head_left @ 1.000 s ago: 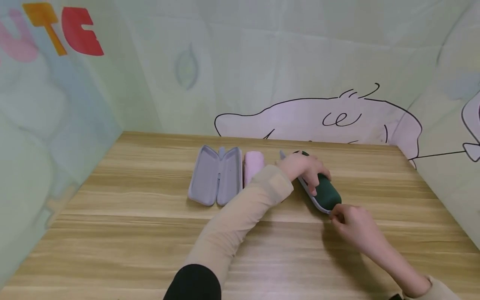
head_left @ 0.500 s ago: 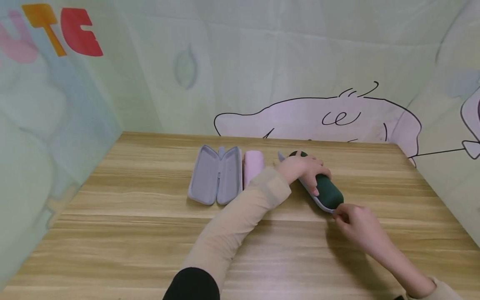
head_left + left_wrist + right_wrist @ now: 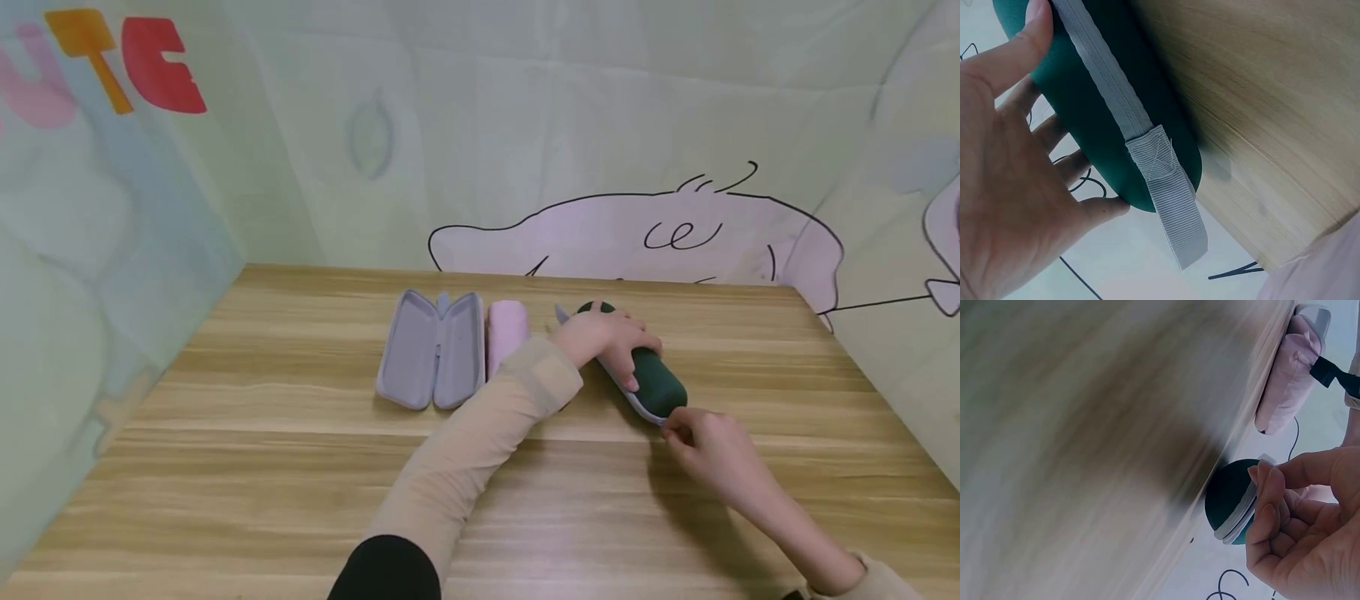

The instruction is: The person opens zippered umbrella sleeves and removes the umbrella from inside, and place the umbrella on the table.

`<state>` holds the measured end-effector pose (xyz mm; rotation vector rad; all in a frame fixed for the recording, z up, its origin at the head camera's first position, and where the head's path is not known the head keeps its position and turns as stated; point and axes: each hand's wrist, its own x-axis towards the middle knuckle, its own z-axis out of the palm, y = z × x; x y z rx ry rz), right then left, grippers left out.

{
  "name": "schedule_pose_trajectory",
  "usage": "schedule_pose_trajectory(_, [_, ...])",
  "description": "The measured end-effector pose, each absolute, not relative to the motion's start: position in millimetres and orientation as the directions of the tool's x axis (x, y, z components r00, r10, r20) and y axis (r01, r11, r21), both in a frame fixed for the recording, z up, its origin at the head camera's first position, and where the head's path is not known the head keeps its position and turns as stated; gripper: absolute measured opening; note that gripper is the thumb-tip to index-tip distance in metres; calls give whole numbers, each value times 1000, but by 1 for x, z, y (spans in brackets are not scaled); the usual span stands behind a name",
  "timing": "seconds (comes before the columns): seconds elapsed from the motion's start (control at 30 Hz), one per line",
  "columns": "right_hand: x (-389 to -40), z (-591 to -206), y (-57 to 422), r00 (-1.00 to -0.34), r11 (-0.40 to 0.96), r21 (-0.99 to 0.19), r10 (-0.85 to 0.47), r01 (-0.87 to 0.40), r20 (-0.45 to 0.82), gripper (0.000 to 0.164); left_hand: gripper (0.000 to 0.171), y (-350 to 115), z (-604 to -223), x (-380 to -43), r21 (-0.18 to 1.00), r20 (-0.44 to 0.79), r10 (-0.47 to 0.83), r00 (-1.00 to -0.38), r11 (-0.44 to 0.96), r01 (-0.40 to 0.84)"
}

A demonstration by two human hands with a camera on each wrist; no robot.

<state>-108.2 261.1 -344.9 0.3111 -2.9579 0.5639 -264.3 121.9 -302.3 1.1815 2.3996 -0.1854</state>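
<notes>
A dark green zippered case lies slanted on the table at the right, with a light grey zipper band along its side. At its far end a grey ribbed fabric tab sticks out. My left hand grips the case from above, thumb on one side and fingers spread over the other. My right hand pinches at the zipper's near end with thumb and forefinger; the fingertips hide the piece they hold. In the right wrist view, the zipper runs up to those fingertips.
An open grey hinged case lies to the left on the wooden table. Beside it is a pink case, partly behind my left sleeve. A printed cloth backdrop rises behind the table's back edge.
The green case's near end has shifted slightly right. My right hand moved a little right with it, then slightly back left. My left hand keeps its grip on the case.
</notes>
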Motion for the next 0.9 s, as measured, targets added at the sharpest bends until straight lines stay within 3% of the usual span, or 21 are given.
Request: schedule_pose_trajectory(0.9, [-107,-343,251,-980,915,-353,-163,-194,115,7,59,125,-304,-262,73,-468,684,-560,661,747])
